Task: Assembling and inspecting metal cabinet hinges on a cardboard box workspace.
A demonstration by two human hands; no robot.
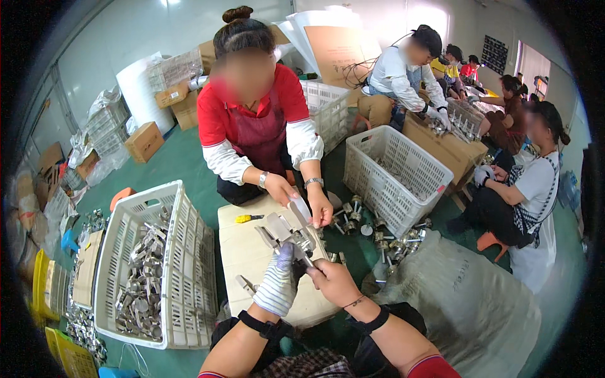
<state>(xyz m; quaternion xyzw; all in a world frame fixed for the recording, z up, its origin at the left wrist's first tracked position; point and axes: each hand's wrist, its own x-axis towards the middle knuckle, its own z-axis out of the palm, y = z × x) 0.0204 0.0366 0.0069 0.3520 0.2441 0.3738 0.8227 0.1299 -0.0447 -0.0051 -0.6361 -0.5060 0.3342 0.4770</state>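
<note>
My left hand [279, 286], in a striped glove, is closed around a silvery metal fitting [296, 238] with flat blades and a rounded body. My bare right hand [335, 283] is closed on a short rod-like end at the fitting's near side; its fingers partly hide that end. Both hands are above a low cardboard-topped work surface [228, 236]. On it, left of my gloved hand, lies another metal fitting [246, 285]. Across from me, a co-worker's hands [302, 200] hold a flat metal plate [300, 210] close to the fitting.
A yellow-handled cutter [249, 218] lies on the surface's far part. At left stands a white crate [179, 252] filled with metal fittings; another white crate [403, 201] stands at right. Loose fittings [394, 252] and a large grey sack [466, 296] lie right. Co-workers sit farther back.
</note>
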